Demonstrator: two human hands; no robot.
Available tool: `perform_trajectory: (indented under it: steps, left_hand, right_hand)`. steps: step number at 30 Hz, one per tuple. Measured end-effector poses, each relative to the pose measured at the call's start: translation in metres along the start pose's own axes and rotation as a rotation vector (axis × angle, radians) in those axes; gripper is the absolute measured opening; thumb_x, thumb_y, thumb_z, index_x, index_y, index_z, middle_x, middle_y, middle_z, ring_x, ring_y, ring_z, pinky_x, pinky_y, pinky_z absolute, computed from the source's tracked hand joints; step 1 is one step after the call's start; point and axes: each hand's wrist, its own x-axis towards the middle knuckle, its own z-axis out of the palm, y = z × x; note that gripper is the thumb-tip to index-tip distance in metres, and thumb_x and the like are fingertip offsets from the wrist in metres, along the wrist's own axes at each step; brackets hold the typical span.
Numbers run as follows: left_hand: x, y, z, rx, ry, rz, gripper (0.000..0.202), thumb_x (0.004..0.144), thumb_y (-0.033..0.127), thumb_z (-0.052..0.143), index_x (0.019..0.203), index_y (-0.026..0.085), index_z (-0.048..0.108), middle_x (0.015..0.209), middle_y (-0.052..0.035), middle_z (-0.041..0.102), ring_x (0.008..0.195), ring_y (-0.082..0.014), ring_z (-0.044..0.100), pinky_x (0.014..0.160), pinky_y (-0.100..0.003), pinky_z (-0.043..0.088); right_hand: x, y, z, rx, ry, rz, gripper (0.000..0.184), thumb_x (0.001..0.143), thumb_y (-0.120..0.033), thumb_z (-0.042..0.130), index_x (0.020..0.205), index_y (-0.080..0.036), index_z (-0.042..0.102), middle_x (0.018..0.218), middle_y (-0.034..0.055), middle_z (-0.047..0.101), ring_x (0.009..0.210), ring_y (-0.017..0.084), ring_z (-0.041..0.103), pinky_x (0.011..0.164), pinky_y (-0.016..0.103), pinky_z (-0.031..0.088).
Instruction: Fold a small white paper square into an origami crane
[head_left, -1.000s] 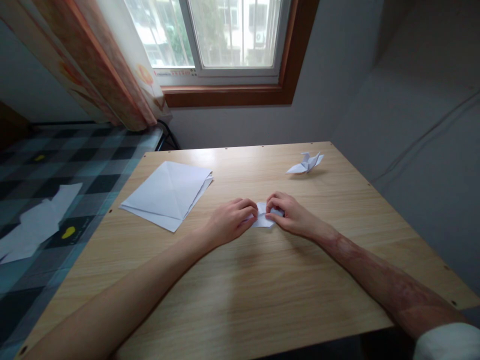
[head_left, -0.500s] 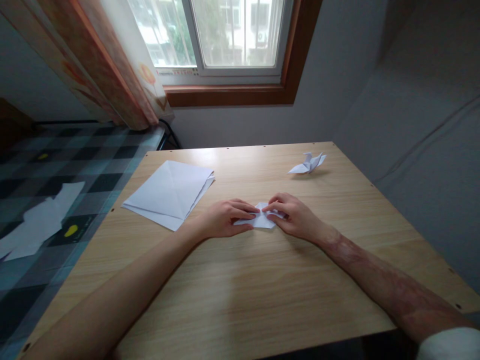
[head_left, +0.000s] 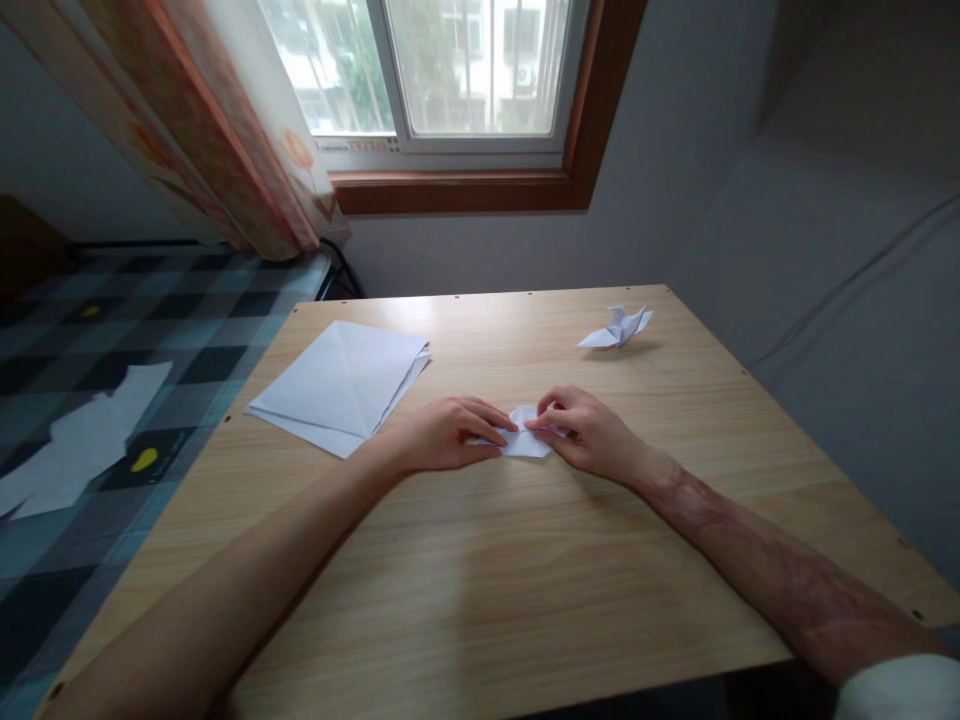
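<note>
A small piece of folded white paper lies on the wooden table, between my two hands. My left hand is closed on its left end, fingertips pressing the paper down near the middle. From the other side my right hand pinches the paper's right part, thumb and fingers meeting around a fold. Both ends of the paper are partly hidden under the fingers. A finished paper crane stands farther back on the right of the table.
Several white paper sheets lie stacked at the table's back left. Left of the table is a bed with a checked cover, with white paper scraps on it. Beyond the table are a curtain, a window and walls.
My left fingertips have slid slightly left along the paper, baring more of its middle. My right fingers have drawn together a little on the fold. The other papers stay put.
</note>
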Motion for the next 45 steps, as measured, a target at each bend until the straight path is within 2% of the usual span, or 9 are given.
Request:
perform_trajectory:
  steps: [3, 6, 9, 15, 22, 34, 37, 40, 45]
  left_hand:
    - [-0.001, 0.0, -0.002, -0.008, -0.03, -0.008, 0.02, 0.104, 0.027, 0.071, 0.112, 0.029, 0.089, 0.126, -0.0074, 0.085, 0.123, -0.0235, 0.08, 0.111, -0.037, 0.065]
    - [-0.003, 0.0, -0.005, 0.058, -0.043, -0.057, 0.024, 0.105, 0.025, 0.068, 0.119, 0.029, 0.086, 0.131, -0.006, 0.083, 0.115, -0.021, 0.082, 0.104, -0.032, 0.066]
    - [-0.004, -0.001, -0.008, 0.151, -0.025, -0.069, 0.025, 0.106, 0.023, 0.063, 0.12, 0.027, 0.084, 0.129, -0.0059, 0.083, 0.109, -0.0195, 0.082, 0.099, -0.031, 0.065]
    - [-0.005, -0.006, -0.005, 0.352, 0.078, -0.128, 0.029, 0.107, 0.027, 0.06, 0.131, 0.021, 0.075, 0.13, -0.0112, 0.08, 0.12, -0.0257, 0.075, 0.109, -0.042, 0.06]
    - [-0.005, -0.008, -0.002, 0.317, 0.073, -0.159, 0.029, 0.107, 0.038, 0.067, 0.13, 0.02, 0.073, 0.127, -0.011, 0.079, 0.118, -0.0268, 0.072, 0.104, -0.04, 0.058]
    - [-0.006, -0.014, 0.003, 0.27, 0.096, -0.177, 0.033, 0.106, 0.038, 0.069, 0.133, 0.02, 0.073, 0.126, -0.0132, 0.077, 0.118, -0.0281, 0.07, 0.105, -0.042, 0.055]
    - [-0.006, -0.012, 0.005, 0.213, 0.134, -0.238, 0.035, 0.102, 0.038, 0.073, 0.132, 0.02, 0.075, 0.11, -0.0101, 0.076, 0.103, -0.0243, 0.07, 0.094, -0.037, 0.056]
    - [-0.006, -0.011, 0.009, -0.001, 0.21, -0.353, 0.033, 0.103, 0.038, 0.07, 0.129, 0.019, 0.074, 0.09, -0.0032, 0.071, 0.08, -0.0168, 0.065, 0.075, -0.028, 0.053]
    - [-0.001, -0.012, 0.015, -0.363, 0.316, -0.401, 0.03, 0.1, 0.041, 0.075, 0.118, 0.017, 0.073, 0.101, -0.0062, 0.077, 0.089, -0.0171, 0.07, 0.078, -0.026, 0.055]
  right_hand:
    - [-0.001, -0.002, 0.001, -0.006, 0.003, -0.006, 0.016, 0.106, -0.023, 0.067, 0.116, -0.028, 0.079, 0.138, 0.0126, 0.073, 0.123, 0.031, 0.069, 0.106, 0.051, 0.058]
    - [0.0, -0.004, 0.001, 0.004, -0.013, 0.003, 0.018, 0.104, -0.019, 0.066, 0.118, -0.026, 0.074, 0.154, 0.0136, 0.067, 0.141, 0.033, 0.064, 0.117, 0.056, 0.053]
    - [0.001, -0.006, 0.0, -0.013, -0.031, 0.01, 0.014, 0.103, -0.02, 0.068, 0.115, -0.027, 0.071, 0.144, 0.012, 0.074, 0.132, 0.033, 0.068, 0.113, 0.055, 0.054]
    - [0.002, -0.006, 0.001, -0.06, 0.005, 0.038, 0.013, 0.099, -0.022, 0.073, 0.11, -0.024, 0.067, 0.122, 0.0118, 0.076, 0.112, 0.032, 0.068, 0.101, 0.05, 0.055]
    - [0.002, -0.008, 0.003, -0.002, -0.023, 0.026, 0.046, 0.101, -0.022, 0.07, 0.145, -0.025, 0.061, 0.144, 0.0128, 0.072, 0.129, 0.035, 0.066, 0.112, 0.053, 0.051]
    - [0.003, -0.011, 0.006, 0.197, 0.027, 0.088, 0.043, 0.093, -0.015, 0.072, 0.134, -0.024, 0.061, 0.124, 0.0125, 0.069, 0.113, 0.031, 0.065, 0.1, 0.047, 0.055]
    - [0.005, -0.015, 0.004, 0.205, 0.027, 0.078, 0.046, 0.091, -0.015, 0.073, 0.134, -0.024, 0.06, 0.122, 0.0122, 0.066, 0.112, 0.031, 0.064, 0.099, 0.046, 0.055]
    - [0.006, -0.016, 0.003, 0.19, 0.033, 0.07, 0.05, 0.089, -0.015, 0.075, 0.135, -0.024, 0.059, 0.122, 0.0116, 0.065, 0.112, 0.031, 0.064, 0.099, 0.046, 0.055]
    - [0.007, -0.01, 0.007, 0.179, 0.041, 0.097, 0.051, 0.09, -0.018, 0.076, 0.137, -0.024, 0.059, 0.12, 0.0107, 0.068, 0.108, 0.03, 0.065, 0.097, 0.046, 0.054]
